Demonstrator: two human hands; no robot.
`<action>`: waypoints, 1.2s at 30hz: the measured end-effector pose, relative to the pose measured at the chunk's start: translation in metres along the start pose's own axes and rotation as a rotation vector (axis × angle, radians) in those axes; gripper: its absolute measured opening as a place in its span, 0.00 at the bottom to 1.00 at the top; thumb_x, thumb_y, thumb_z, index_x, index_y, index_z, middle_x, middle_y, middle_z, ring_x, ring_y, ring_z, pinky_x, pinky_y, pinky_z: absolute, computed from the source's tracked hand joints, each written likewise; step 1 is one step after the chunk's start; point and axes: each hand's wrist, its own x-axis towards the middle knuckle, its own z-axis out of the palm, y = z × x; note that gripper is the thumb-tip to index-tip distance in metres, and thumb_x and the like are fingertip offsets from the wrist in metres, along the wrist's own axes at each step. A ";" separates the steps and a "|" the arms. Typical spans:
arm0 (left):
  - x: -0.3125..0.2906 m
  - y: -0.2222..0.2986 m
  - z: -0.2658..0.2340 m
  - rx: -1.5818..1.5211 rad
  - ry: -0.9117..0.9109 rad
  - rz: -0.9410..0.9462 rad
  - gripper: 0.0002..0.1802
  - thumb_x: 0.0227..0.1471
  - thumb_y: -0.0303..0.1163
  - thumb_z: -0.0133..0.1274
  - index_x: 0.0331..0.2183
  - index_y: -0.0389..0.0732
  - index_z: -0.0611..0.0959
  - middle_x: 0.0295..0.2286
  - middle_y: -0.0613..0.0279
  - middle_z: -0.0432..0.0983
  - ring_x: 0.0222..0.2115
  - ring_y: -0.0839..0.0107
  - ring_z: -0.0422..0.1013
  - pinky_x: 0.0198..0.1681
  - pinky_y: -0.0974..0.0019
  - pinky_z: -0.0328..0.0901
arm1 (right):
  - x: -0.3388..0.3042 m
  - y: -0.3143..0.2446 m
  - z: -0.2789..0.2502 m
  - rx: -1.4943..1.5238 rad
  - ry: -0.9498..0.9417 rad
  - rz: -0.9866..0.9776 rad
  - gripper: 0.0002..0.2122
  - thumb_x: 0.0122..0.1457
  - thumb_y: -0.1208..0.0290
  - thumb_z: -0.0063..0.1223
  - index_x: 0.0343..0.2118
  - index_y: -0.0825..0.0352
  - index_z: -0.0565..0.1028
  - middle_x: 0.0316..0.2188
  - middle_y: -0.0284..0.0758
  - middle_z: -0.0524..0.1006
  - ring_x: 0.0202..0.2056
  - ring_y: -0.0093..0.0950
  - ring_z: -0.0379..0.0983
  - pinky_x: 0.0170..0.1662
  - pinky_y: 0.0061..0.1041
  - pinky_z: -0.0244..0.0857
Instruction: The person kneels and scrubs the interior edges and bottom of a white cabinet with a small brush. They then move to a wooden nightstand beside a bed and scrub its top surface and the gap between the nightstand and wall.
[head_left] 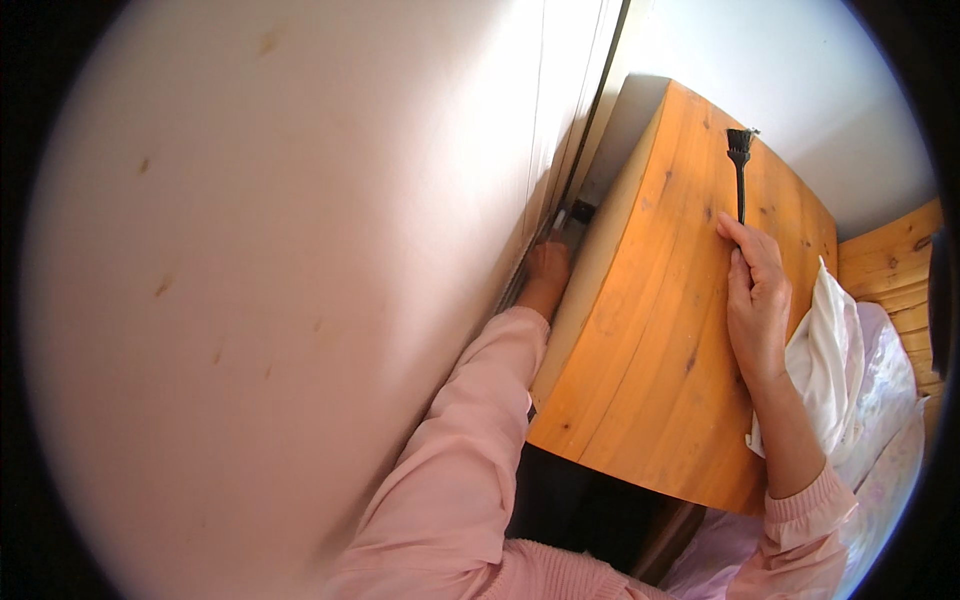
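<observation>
Black brush (739,163) over the desk (640,330)

The right hand (758,290) grasps its handle (741,200) with curled fingers, bristles (739,140) pointing far. The left hand (546,268) is down beside the desk's left side; I cannot tell whether its fingers hold anything.

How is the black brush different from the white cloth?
The brush is black; the cloth is white. The brush has a slim, straight handle; the cloth is bunched in loose folds. The right hand holds the brush; the cloth is unheld.
</observation>
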 end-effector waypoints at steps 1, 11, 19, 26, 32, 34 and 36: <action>0.002 -0.001 0.002 -0.014 -0.075 -0.028 0.19 0.52 0.28 0.41 0.47 0.35 0.70 0.38 0.38 0.73 0.36 0.53 0.75 0.37 0.56 0.70 | 0.000 0.000 0.000 -0.009 0.002 -0.013 0.14 0.53 0.88 0.41 0.41 0.71 0.73 0.34 0.40 0.74 0.40 0.33 0.70 0.45 0.24 0.62; -0.039 -0.011 -0.019 -0.079 -0.232 -0.145 0.15 0.53 0.29 0.41 0.38 0.37 0.81 0.36 0.48 0.76 0.38 0.55 0.74 0.40 0.54 0.69 | -0.001 0.000 -0.001 0.021 0.009 -0.018 0.15 0.53 0.88 0.40 0.41 0.71 0.73 0.35 0.40 0.74 0.40 0.33 0.70 0.45 0.24 0.62; -0.056 0.007 -0.052 -0.220 0.038 -0.065 0.17 0.54 0.28 0.38 0.44 0.35 0.74 0.34 0.46 0.77 0.35 0.51 0.74 0.39 0.52 0.68 | -0.001 0.004 0.000 0.009 0.010 -0.037 0.13 0.54 0.86 0.41 0.41 0.71 0.73 0.35 0.40 0.75 0.40 0.32 0.70 0.45 0.24 0.62; -0.032 -0.002 -0.026 -0.194 -0.166 -0.217 0.15 0.52 0.29 0.42 0.36 0.33 0.80 0.35 0.42 0.75 0.38 0.49 0.73 0.41 0.51 0.67 | 0.000 0.003 -0.002 0.004 -0.006 -0.035 0.13 0.54 0.87 0.41 0.41 0.71 0.73 0.35 0.40 0.75 0.40 0.32 0.70 0.45 0.24 0.62; -0.076 -0.009 -0.033 -0.374 0.117 -0.131 0.14 0.51 0.28 0.41 0.33 0.34 0.81 0.34 0.40 0.75 0.37 0.47 0.73 0.40 0.51 0.67 | -0.002 0.000 -0.001 0.002 -0.009 -0.017 0.14 0.54 0.87 0.40 0.42 0.71 0.73 0.36 0.39 0.74 0.40 0.32 0.70 0.45 0.23 0.62; -0.067 0.000 -0.042 -0.413 0.416 -0.047 0.14 0.51 0.28 0.40 0.33 0.35 0.81 0.33 0.40 0.75 0.36 0.47 0.73 0.40 0.50 0.67 | -0.002 0.000 -0.001 0.006 -0.008 -0.025 0.13 0.55 0.87 0.40 0.42 0.71 0.73 0.36 0.39 0.74 0.41 0.32 0.70 0.45 0.23 0.62; -0.053 0.008 -0.049 -0.312 0.264 -0.101 0.14 0.51 0.28 0.40 0.33 0.35 0.80 0.32 0.40 0.75 0.35 0.47 0.73 0.39 0.50 0.67 | -0.002 0.001 -0.002 0.042 -0.022 -0.009 0.13 0.55 0.86 0.40 0.42 0.70 0.73 0.36 0.39 0.74 0.41 0.32 0.70 0.45 0.23 0.62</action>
